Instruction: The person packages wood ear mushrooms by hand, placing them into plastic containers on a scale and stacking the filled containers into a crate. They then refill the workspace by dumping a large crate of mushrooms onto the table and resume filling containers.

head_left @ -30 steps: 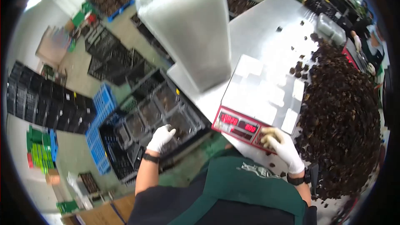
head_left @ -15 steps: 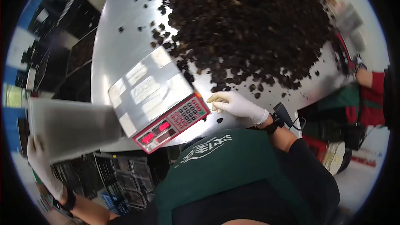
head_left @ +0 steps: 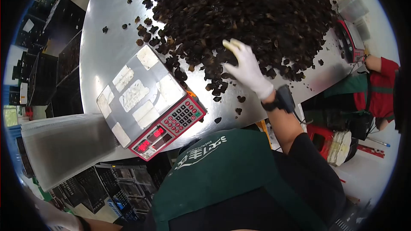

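My right hand (head_left: 248, 66), in a white glove, reaches over the near edge of a heap of dark brown, shrivelled pieces (head_left: 244, 17) that look like dried mushrooms. Its thumb and fingers are apart, and nothing shows between them. Low at the left edge, my gloved left hand (head_left: 53, 211) is smeared and partly cut off, so its fingers cannot be made out. Above it is a translucent plastic stack or box (head_left: 68, 145), beside the scale. A red electronic scale (head_left: 147, 98) with a steel plate, taped patches and lit red digits sits at the table's near left.
The steel table (head_left: 105, 55) carries scattered dark pieces. Black crates (head_left: 64, 21) stand at the left. A co-worker in a red sleeve (head_left: 387, 87) is at the right, by another red scale (head_left: 351, 40) and clear plastic boxes (head_left: 353, 6).
My right hand has moved forward from beside the scale to the heap, its fingers spreading. My left hand has come away from the translucent plastic and dropped lower.
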{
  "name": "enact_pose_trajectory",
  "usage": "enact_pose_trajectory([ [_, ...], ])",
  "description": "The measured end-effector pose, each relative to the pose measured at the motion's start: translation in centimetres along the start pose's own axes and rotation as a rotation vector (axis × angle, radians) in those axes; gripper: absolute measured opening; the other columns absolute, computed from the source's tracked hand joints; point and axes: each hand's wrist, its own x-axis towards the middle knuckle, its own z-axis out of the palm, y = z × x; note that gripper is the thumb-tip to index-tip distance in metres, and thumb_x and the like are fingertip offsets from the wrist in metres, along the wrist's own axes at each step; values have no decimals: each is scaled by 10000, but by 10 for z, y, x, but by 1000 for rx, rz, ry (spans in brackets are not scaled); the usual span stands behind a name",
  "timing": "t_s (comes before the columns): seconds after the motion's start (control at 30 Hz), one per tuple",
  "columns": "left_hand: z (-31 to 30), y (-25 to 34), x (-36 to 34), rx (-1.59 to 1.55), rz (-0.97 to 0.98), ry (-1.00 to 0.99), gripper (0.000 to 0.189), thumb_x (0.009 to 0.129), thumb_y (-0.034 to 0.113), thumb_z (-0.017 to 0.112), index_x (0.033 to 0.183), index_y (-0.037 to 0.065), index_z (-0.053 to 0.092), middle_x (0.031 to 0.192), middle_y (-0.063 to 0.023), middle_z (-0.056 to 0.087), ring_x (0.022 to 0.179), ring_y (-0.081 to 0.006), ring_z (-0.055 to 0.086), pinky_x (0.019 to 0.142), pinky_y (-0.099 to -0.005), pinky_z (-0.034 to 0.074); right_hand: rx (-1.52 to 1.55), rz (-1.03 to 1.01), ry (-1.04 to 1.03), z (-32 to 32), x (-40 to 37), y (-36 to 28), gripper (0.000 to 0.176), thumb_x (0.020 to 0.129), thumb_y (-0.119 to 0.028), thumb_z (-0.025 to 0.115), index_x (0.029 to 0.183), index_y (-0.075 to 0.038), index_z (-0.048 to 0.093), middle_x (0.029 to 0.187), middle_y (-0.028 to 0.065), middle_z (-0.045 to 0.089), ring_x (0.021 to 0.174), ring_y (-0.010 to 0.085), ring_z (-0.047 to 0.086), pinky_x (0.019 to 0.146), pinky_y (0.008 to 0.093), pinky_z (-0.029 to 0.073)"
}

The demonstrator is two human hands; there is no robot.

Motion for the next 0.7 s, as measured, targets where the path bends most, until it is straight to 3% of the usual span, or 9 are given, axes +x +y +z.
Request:
enact_pose_trajectory([
  [0.07,-27,67,-29,-248,-290,-6,174,943,122,677,1060,2,723,1046,-113,733,941,-199,692,794,-272,553,-179,-68,28,10,36,8,782,738,-279,779,1457,-239,473,1510,175,400,1379,377,377,1084,487,402],
  [0.13,-81,167,-15,-698,-153,-145,190,895,25,700,1082,-5,707,981,-116,716,902,-246,679,836,-337,543,-191,-11,9,36,68,21,847,703,-373,807,1470,-307,452,1558,178,338,1419,394,329,1092,532,388],
  [0.17,-93,210,-8,-850,-155,-212,209,797,-55,760,996,-4,726,940,-108,718,818,-265,681,743,-364,555,-179,16,-20,47,80,20,890,688,-454,812,1482,-337,427,1587,174,286,1428,414,310,1079,588,379],
  [0.2,-88,236,-15,-932,-2,-222,215,783,-25,764,989,19,720,899,-104,700,786,-263,660,706,-368,527,-177,39,-55,55,89,14,870,693,-502,799,1471,-356,438,1593,159,283,1427,417,309,1058,630,378],
  [0.33,-67,321,-57,-1135,-36,-413,206,788,37,759,978,89,697,785,-65,615,732,-258,589,668,-368,464,-316,-42,-320,72,97,-16,883,675,-549,792,1463,-405,420,1617,101,239,1419,404,323,1002,678,405],
  [0.4,-64,346,-69,-1211,-51,-480,211,792,52,762,983,96,683,785,-56,611,742,-252,588,675,-360,457,-324,-52,-243,75,103,-5,859,680,-534,793,1450,-399,438,1613,103,246,1418,404,322,999,682,405],
  [0.53,-69,369,-80,-1262,13,-644,332,782,78,771,1098,92,669,863,-64,619,824,-266,592,746,-379,454,-272,-25,-95,77,122,16,793,702,-481,796,1424,-394,478,1600,122,270,1390,409,363,959,627,460],
  [0.57,-72,370,-79,-1286,13,-649,366,776,80,775,1123,87,661,888,-69,620,841,-271,590,756,-383,453,-318,-58,-90,79,120,18,720,712,-454,791,1380,-365,536,1561,127,344,1314,390,455,945,554,499],
  [0.7,-74,372,-73,-1365,14,-661,469,754,86,787,1197,68,634,991,-89,630,908,-291,589,803,-398,453,-265,-116,-97,78,116,30,599,723,-372,787,1291,-304,612,1470,111,456,1206,341,541,928,457,528],
])
